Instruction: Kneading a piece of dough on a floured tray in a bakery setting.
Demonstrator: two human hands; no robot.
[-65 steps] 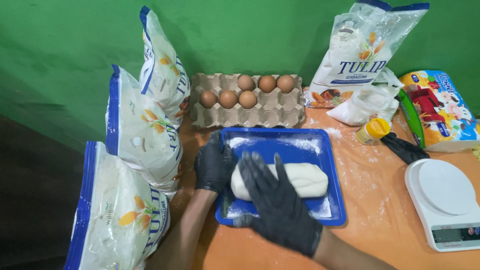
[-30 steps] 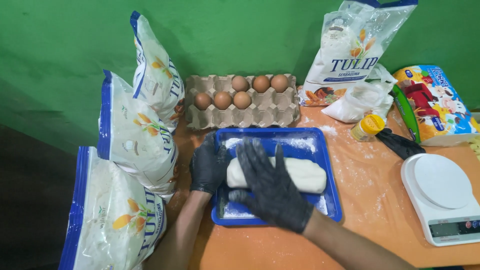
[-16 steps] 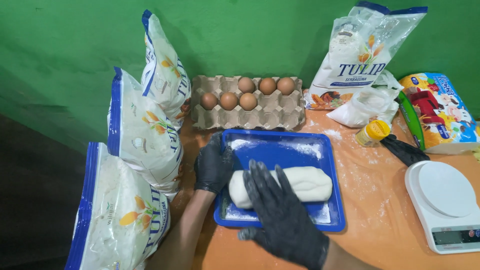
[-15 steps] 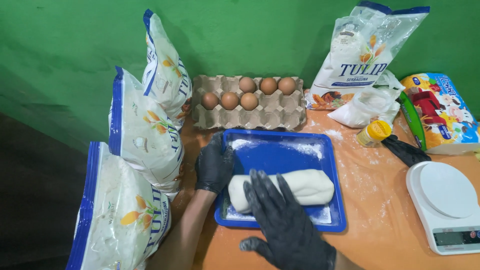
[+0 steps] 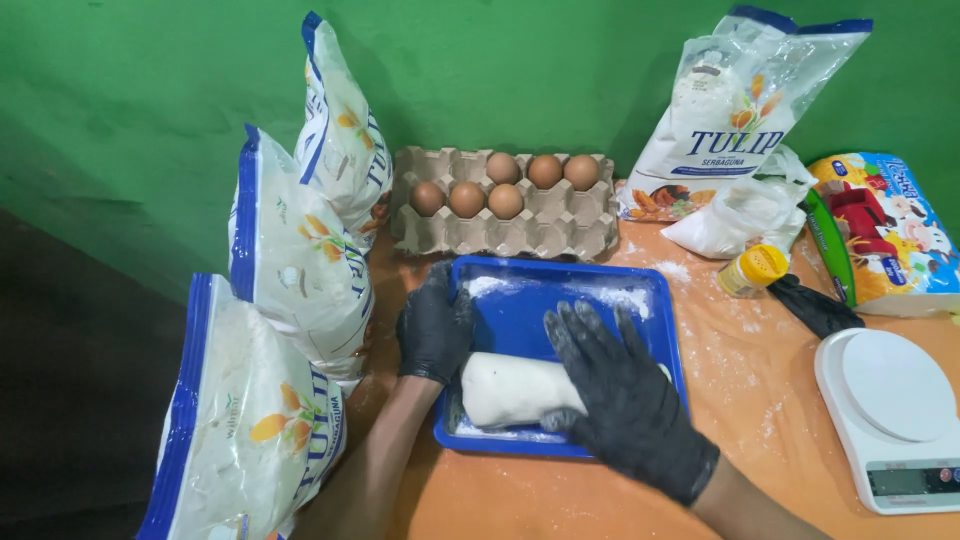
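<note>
A white log of dough lies in a blue plastic tray dusted with flour, on an orange table. My right hand, in a black glove, lies flat with fingers spread over the right half of the dough and hides it. My left hand, also gloved in black, grips the tray's left rim beside the dough's left end.
A cardboard egg tray with several brown eggs stands behind the blue tray. Three flour bags line the left side; another bag leans at the back right. A yellow-capped jar, a spare black glove, a colourful package and a white scale stand at right.
My right hand has slid from the dough's left-middle over to its right half and further onto it. My left hand has stayed on the tray's rim.
</note>
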